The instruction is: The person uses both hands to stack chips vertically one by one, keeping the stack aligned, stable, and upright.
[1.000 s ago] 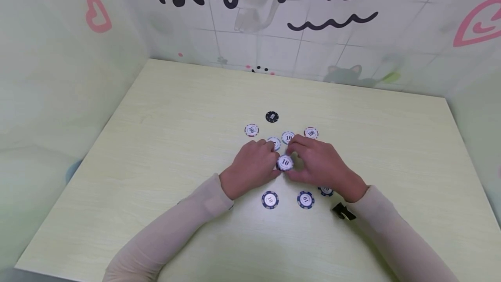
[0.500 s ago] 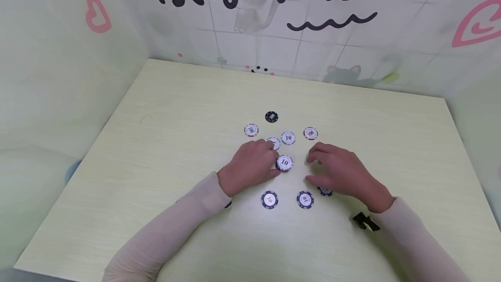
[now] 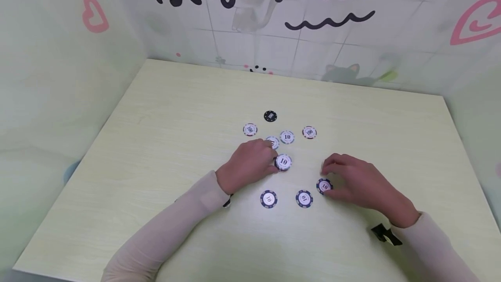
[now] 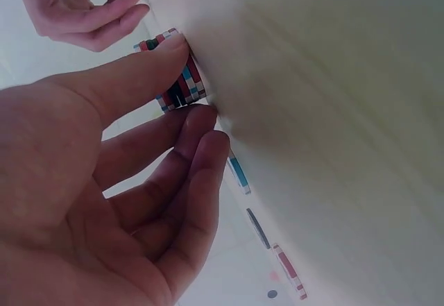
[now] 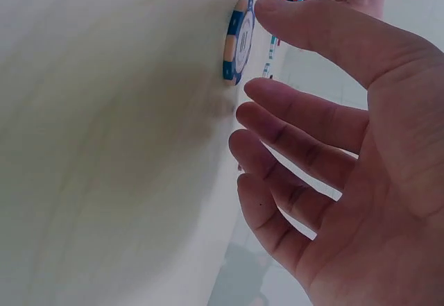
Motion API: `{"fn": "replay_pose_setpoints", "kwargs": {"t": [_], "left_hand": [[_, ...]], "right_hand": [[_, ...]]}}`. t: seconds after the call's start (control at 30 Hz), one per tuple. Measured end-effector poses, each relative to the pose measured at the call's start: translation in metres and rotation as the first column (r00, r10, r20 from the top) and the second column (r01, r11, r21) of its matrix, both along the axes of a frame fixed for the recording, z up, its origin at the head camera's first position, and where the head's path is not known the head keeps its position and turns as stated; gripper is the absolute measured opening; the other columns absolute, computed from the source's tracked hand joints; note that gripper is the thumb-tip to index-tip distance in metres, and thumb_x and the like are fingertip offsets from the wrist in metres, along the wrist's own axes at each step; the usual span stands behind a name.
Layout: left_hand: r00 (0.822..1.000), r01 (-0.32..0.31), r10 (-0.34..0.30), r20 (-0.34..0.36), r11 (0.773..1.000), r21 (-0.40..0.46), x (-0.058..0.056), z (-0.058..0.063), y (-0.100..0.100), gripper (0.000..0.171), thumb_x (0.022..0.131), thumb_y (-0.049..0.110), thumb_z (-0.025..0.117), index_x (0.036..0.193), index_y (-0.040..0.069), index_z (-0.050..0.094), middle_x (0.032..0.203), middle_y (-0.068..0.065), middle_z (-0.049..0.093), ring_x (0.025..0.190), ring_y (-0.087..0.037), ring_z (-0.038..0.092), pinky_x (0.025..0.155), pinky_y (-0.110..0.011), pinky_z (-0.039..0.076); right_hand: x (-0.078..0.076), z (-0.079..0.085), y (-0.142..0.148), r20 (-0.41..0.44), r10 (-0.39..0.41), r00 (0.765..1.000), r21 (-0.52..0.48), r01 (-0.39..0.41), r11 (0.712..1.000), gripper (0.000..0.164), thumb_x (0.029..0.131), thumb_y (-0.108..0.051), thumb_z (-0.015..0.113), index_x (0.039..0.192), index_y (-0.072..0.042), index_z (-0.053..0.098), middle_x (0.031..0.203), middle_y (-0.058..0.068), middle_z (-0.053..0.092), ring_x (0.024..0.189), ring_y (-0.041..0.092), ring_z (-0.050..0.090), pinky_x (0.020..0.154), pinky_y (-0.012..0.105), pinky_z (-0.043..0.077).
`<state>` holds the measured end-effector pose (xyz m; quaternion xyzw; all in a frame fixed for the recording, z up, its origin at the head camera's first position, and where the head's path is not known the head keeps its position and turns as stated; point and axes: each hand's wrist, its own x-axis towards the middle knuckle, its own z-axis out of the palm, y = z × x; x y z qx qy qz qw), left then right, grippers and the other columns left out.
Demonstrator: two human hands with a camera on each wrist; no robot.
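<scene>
A short stack of poker chips (image 3: 283,162), topped by a white chip marked 10, stands near the middle of the table. My left hand (image 3: 248,164) grips its left side between thumb and index finger; in the left wrist view the chip stack (image 4: 183,80) shows striped edges under the thumb. My right hand (image 3: 360,186) is beside a blue chip (image 3: 324,186) lying flat, with thumb and fingers apart. In the right wrist view, the thumb tip is right by the blue chip (image 5: 240,39); whether it touches cannot be told. Nothing is held there.
Two more blue chips, a left one (image 3: 268,199) and a right one (image 3: 304,199), lie nearer the front. Behind the stack lie a black chip (image 3: 270,116), a white 10 chip (image 3: 287,137), and two red-edged 100 chips (image 3: 250,129). Another white chip (image 3: 274,142) is partly under the left fingers.
My right hand has let go of the stack and moved right and toward the front, to the rightmost blue chip. The left hand has stayed on the stack.
</scene>
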<state>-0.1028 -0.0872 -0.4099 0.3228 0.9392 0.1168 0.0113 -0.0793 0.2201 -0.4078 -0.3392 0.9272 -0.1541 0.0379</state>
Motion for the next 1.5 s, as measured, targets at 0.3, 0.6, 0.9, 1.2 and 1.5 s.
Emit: {"fn": "replay_pose_setpoints", "kwargs": {"t": [0.3, 0.6, 0.9, 1.2, 1.5], "left_hand": [[1.000, 0.001, -0.001, 0.009, 1.000, 0.010, -0.001, -0.001, 0.000, 0.020, 0.096, 0.026, 0.090, 0.095, 0.008, 0.082, 0.081, 0.000, 0.064, 0.073, -0.016, 0.058, 0.063, -0.032, 0.052], [1.000, 0.008, -0.008, 0.004, 0.999, 0.039, -0.002, -0.002, -0.002, 0.017, 0.095, 0.023, 0.090, 0.093, 0.008, 0.082, 0.079, 0.001, 0.064, 0.072, -0.015, 0.056, 0.063, -0.031, 0.051], [1.000, 0.004, -0.005, 0.017, 0.998, 0.062, -0.002, -0.002, -0.002, 0.014, 0.095, 0.020, 0.090, 0.093, 0.009, 0.082, 0.078, 0.002, 0.063, 0.072, -0.015, 0.056, 0.063, -0.030, 0.050], [1.000, 0.008, -0.008, 0.010, 0.998, 0.063, -0.002, -0.001, -0.003, 0.016, 0.095, 0.022, 0.091, 0.093, 0.008, 0.082, 0.079, 0.001, 0.065, 0.071, -0.015, 0.057, 0.063, -0.031, 0.052], [1.000, 0.010, -0.010, 0.000, 0.998, 0.060, -0.002, -0.002, -0.003, 0.016, 0.095, 0.022, 0.090, 0.092, 0.009, 0.082, 0.079, 0.001, 0.065, 0.071, -0.014, 0.057, 0.063, -0.031, 0.052]], "right_hand": [[0.006, -0.007, 0.009, -0.081, 0.056, 0.995, -0.054, -0.061, 0.997, 0.037, 0.077, -0.019, 0.102, 0.109, -0.015, 0.084, 0.123, -0.004, 0.070, 0.107, 0.020, 0.071, 0.080, 0.042, 0.061], [0.007, -0.010, 0.008, -0.094, 0.054, 0.994, -0.073, -0.061, 0.995, 0.035, 0.076, -0.018, 0.102, 0.106, -0.015, 0.084, 0.122, -0.004, 0.070, 0.106, 0.019, 0.070, 0.082, 0.041, 0.061], [0.006, -0.013, 0.006, -0.124, 0.057, 0.991, -0.090, -0.068, 0.994, 0.035, 0.074, -0.017, 0.101, 0.100, -0.018, 0.079, 0.120, -0.006, 0.069, 0.099, 0.014, 0.066, 0.075, 0.035, 0.059], [0.005, -0.014, 0.002, -0.135, 0.043, 0.990, -0.052, -0.051, 0.997, 0.030, 0.077, -0.019, 0.096, 0.098, -0.018, 0.075, 0.119, -0.004, 0.069, 0.099, 0.015, 0.066, 0.073, 0.034, 0.058], [-0.001, -0.018, -0.002, -0.175, 0.064, 0.983, -0.070, -0.077, 0.995, 0.029, 0.078, -0.019, 0.093, 0.099, -0.017, 0.074, 0.117, -0.005, 0.069, 0.096, 0.013, 0.064, 0.068, 0.033, 0.057]]}}
